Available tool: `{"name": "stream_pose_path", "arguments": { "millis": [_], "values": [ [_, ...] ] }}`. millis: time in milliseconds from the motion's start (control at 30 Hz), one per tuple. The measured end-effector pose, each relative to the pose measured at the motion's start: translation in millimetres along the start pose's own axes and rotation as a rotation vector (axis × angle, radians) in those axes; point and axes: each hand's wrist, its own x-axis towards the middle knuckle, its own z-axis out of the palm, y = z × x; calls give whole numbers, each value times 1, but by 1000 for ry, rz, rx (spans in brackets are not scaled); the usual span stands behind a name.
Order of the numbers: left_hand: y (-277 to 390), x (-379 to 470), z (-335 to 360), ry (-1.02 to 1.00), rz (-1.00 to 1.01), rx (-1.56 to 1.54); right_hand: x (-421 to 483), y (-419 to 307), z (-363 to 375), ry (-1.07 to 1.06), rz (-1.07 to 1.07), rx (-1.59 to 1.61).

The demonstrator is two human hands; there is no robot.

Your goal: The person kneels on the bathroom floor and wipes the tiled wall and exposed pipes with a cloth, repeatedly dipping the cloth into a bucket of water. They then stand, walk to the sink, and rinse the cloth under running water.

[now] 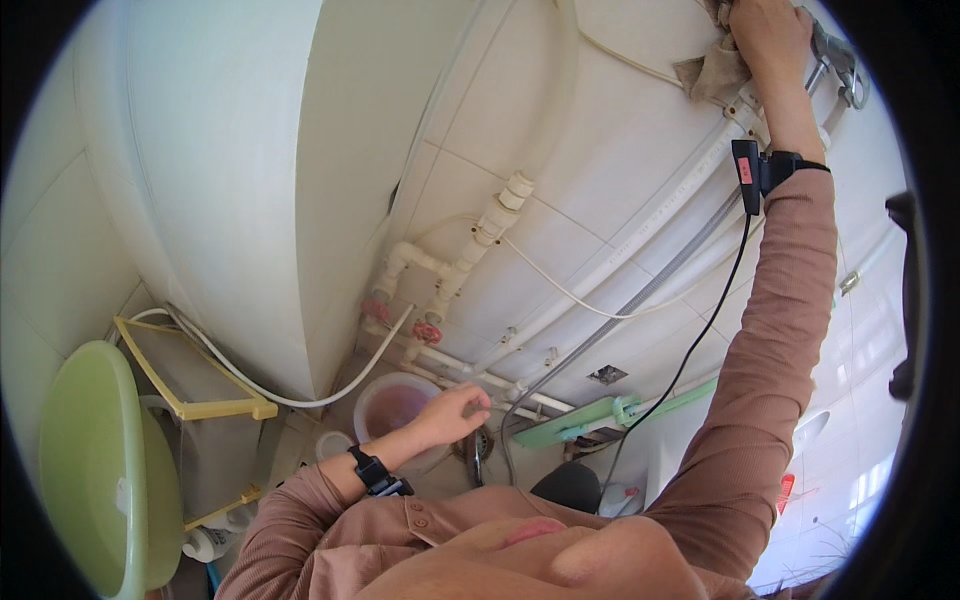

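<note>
At the upper right, my right hand (772, 37) is raised against the wall and grips a brown cloth (716, 75), whose folds hang out on its left side. The fingertips are hidden at the picture's rim. Just right of this hand is a chrome tap fitting (836, 56), with white pipes running down from there. My left hand (454, 412) is low in the middle, with nothing in it and its fingers loosely bent apart. It is in front of the wall pipes, over the edge of a round translucent bucket (394, 397). Both wrists wear black strapped devices.
Two red valve handles (427, 332) sit on the white pipework. A green mop head (570, 424) leans by the wall. At left stand a green basin (90, 465) and a yellow-edged rack (217, 409). A white hose (300, 403) curves past a large white cylinder (217, 187). A black cable hangs from my right wrist.
</note>
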Motion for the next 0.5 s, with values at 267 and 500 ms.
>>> {"name": "stream_pose_path", "arguments": {
  "millis": [267,500],
  "values": [
    [-7,2,-3,26,18,-57,-23,-15,-32,-96,-76,-16],
    [-7,4,0,29,60,-70,-40,-51,-44,-253,-73,267]
  ]
}}
